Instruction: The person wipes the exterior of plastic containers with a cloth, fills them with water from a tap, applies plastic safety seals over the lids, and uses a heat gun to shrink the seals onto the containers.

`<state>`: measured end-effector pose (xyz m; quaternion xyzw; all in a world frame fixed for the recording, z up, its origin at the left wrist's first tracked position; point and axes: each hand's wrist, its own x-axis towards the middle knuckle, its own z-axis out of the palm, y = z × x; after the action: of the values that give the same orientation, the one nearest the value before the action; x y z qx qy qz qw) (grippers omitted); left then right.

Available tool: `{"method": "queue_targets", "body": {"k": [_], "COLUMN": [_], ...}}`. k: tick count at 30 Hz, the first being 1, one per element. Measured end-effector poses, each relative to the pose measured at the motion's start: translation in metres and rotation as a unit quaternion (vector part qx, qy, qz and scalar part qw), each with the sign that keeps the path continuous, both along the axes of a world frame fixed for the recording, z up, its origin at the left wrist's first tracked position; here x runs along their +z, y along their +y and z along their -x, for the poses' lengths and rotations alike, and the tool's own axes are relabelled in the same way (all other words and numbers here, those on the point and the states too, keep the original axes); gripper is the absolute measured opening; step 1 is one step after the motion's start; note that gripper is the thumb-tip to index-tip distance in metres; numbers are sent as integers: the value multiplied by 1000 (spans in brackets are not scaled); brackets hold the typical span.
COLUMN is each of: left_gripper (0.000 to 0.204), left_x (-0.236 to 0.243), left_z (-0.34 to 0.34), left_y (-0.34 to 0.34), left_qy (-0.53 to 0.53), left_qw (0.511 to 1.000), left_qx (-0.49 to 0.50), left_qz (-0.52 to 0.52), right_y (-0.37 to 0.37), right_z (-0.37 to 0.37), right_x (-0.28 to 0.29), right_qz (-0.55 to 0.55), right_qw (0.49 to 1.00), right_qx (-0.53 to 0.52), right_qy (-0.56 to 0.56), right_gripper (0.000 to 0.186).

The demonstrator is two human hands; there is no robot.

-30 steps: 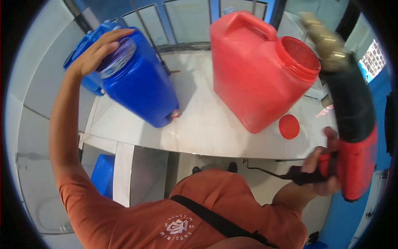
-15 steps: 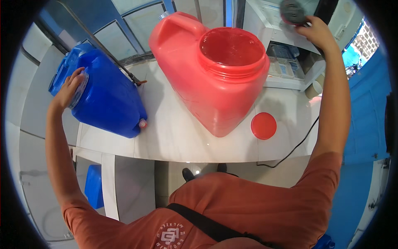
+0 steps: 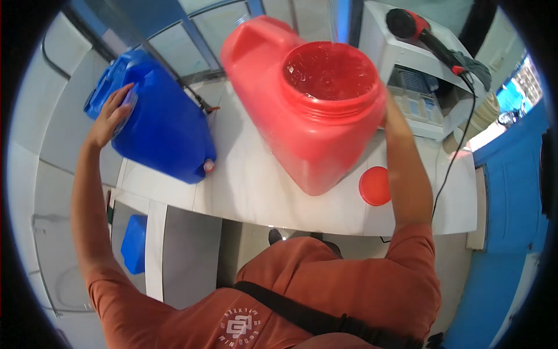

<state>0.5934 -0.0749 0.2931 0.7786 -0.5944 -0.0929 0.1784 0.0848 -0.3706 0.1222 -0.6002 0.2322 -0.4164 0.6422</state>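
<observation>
My left hand point(image 3: 115, 111) is closed over the pale, clear-looking cap point(image 3: 125, 116) on the side of a blue water jug point(image 3: 165, 125), which stands tilted toward me at the left. A large red water jug point(image 3: 308, 139) stands at the middle of the counter, its wide threaded mouth uncovered and a wet-looking surface showing inside. My right forearm point(image 3: 407, 168) reaches past its right side, and the hand is hidden behind the jug, so its fingers cannot be made out. A round red lid point(image 3: 375, 186) lies on the counter beside that forearm.
A black and red heat gun or hair dryer point(image 3: 427, 41) lies on a white cabinet point(image 3: 401, 55) at the back right, its black cord point(image 3: 465, 139) hanging over the counter point(image 3: 250, 200). Another blue container point(image 3: 135, 244) sits on a shelf below at the left.
My right hand has let go of the dryer-like tool, now lying on the cabinet, and moved left behind the red jug. My left hand stays on the blue jug's cap. The view has shifted slightly.
</observation>
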Motion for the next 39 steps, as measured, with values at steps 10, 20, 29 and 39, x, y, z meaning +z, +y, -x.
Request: {"method": "queue_targets", "body": {"k": [10, 20, 29, 39], "left_gripper": [73, 71, 79, 68], "left_x": [26, -13, -7, 44], "left_z": [1, -9, 35, 293], "left_y": [-24, 5, -37, -95], "left_qy": [-130, -113, -251, -201], "left_qw": [985, 989, 950, 818], "left_qx": [56, -90, -83, -479], "left_qz": [-100, 37, 168, 248], "right_y": [-55, 84, 180, 164], "right_z": [-41, 106, 141, 22], "right_x": [-124, -116, -148, 137], "right_qz": [96, 158, 135, 502], "right_qw": [983, 803, 749, 720], "right_qx": [-64, -148, -310, -465], "right_qy": [146, 555, 569, 114], "right_gripper": [37, 74, 86, 48]}}
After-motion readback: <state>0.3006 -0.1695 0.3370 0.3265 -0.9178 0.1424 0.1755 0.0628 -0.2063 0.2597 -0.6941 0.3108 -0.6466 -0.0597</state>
